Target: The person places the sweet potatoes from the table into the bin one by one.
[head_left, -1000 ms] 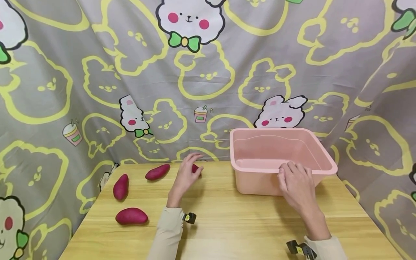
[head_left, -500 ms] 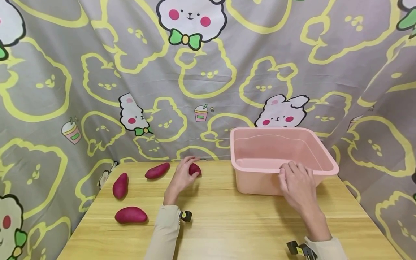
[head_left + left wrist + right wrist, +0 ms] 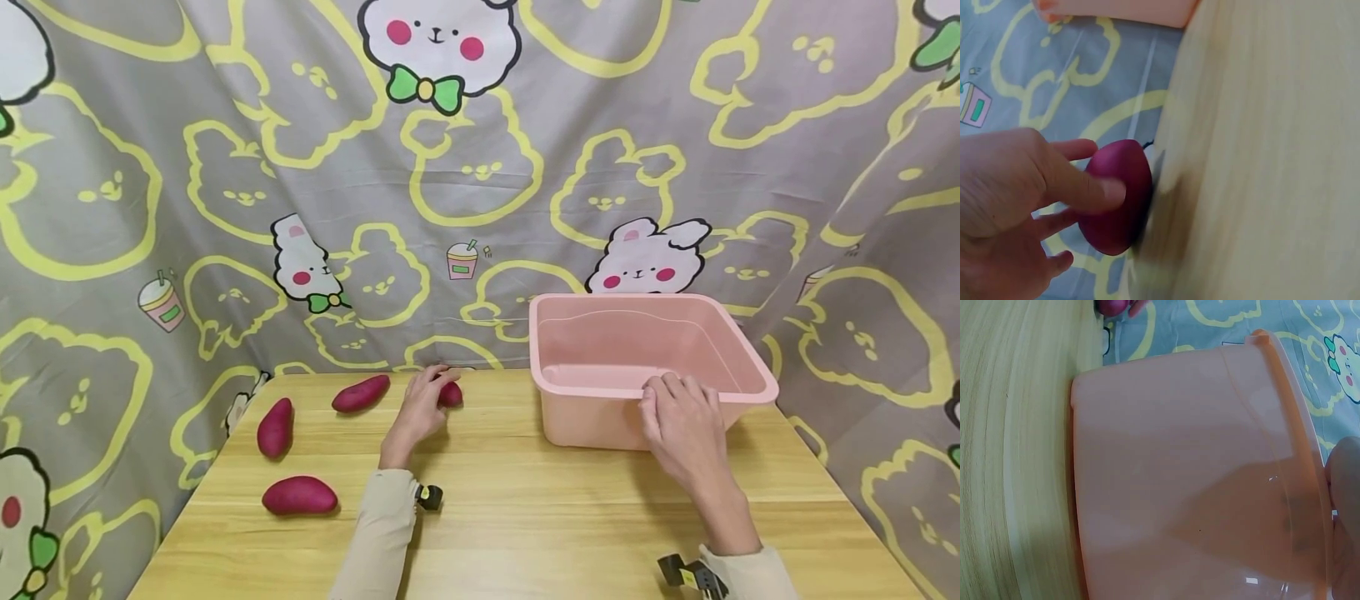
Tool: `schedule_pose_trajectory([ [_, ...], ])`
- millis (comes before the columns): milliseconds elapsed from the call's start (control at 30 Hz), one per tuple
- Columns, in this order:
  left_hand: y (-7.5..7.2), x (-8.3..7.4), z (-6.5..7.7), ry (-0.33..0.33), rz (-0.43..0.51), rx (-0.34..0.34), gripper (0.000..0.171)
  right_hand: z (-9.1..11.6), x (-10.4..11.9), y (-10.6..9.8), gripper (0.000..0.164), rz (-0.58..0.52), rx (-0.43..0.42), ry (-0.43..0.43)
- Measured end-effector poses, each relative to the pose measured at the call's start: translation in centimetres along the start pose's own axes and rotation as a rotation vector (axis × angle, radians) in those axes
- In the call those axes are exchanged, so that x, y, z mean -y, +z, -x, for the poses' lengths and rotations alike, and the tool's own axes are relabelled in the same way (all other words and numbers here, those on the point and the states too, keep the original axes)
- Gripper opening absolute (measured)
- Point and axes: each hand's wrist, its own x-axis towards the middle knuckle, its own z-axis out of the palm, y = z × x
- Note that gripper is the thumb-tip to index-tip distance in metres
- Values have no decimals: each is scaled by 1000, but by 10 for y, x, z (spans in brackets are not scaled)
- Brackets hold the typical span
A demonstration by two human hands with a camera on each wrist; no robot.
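At the back of the table, a purple-red sweet potato (image 3: pixel 452 394) lies under my left hand (image 3: pixel 417 410). In the left wrist view my thumb is across the near side of this sweet potato (image 3: pixel 1113 219), with fingers partly hidden behind it, so the hand pinches it. My right hand (image 3: pixel 686 421) grips the front rim of a pink plastic basin (image 3: pixel 577 421), fingers curled over the edge. The right wrist view shows the basin's outer wall (image 3: pixel 1166 425) beside the tabletop, with part of the right hand (image 3: pixel 1344 487) at the rim.
More sweet potatoes lie on the left: one at the back (image 3: pixel 361 394), another near the left edge (image 3: pixel 275 428), a third closer to me (image 3: pixel 300 496). The wooden table (image 3: pixel 510 517) meets a patterned grey curtain (image 3: pixel 495 183) behind and at both sides.
My left hand has moved slightly left and lower, and its fingers and thumb have closed on the sweet potato. The right hand and the basin stay put.
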Motion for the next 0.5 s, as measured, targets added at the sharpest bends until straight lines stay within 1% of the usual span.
schedule_pose_trajectory([
  [67, 2, 1, -1, 3, -28, 5, 72, 0, 0, 0, 24, 1, -3, -2],
  [167, 5, 2, -3, -1, -55, 4, 73, -1, 0, 0, 24, 1, -2, -1],
  [333, 10, 5, -2, 17, -47, -32, 61, -1, 0, 1, 23, -1, 3, -2],
  [500, 12, 6, -1, 15, -3, -67, 55, 0, 1, 0, 24, 0, -2, 0],
])
